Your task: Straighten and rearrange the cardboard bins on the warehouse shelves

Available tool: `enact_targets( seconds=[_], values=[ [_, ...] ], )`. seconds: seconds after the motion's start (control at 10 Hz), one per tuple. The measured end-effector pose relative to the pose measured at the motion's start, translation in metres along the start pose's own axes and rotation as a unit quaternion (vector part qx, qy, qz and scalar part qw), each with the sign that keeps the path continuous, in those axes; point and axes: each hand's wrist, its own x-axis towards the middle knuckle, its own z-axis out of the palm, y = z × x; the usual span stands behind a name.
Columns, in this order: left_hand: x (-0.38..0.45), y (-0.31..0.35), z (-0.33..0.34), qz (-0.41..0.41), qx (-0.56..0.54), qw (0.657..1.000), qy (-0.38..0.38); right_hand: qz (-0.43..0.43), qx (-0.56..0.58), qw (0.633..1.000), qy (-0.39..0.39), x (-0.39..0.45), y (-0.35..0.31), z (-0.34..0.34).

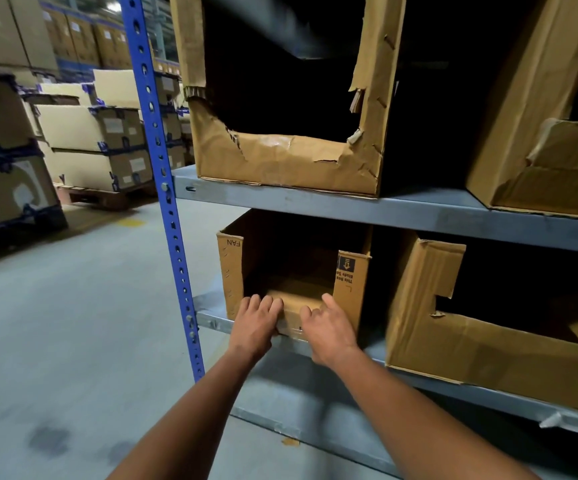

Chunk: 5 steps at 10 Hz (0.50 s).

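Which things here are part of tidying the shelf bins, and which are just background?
Job: small bin, held by left hand and right hand; torn bin; two right bins; shelves.

Background: blue post, stacked pallet cartons, floor.

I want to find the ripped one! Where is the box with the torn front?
The torn box sits on the upper shelf, beside the blue post, directly above the small box that both hands are touching.

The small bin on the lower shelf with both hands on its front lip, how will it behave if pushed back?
The small bin looks empty, so probably light and easy to slide. Its cut front lip may flex under the hands.
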Motion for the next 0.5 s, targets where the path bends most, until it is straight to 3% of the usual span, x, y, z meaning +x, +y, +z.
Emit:
enact_targets(
  seconds=[0.3, 0.4, 0.5],
  values=[
    [0.0, 0.017, -0.013, -0.02, 0.051, 0.998, -0.043, 0.008, -0.009, 0.999, -0.045, 0.001, -0.005, -0.002],
    [-0.007, 0.018, -0.011, -0.03, 0.05, 0.995, -0.083, 0.016, 0.052, 0.995, -0.079, -0.002, -0.009, -0.004],
    [-0.041, 0.027, -0.003, 0.002, -0.013, 0.999, 0.033, 0.003, 0.104, 0.993, -0.061, -0.018, -0.015, 0.001]
  ],
)
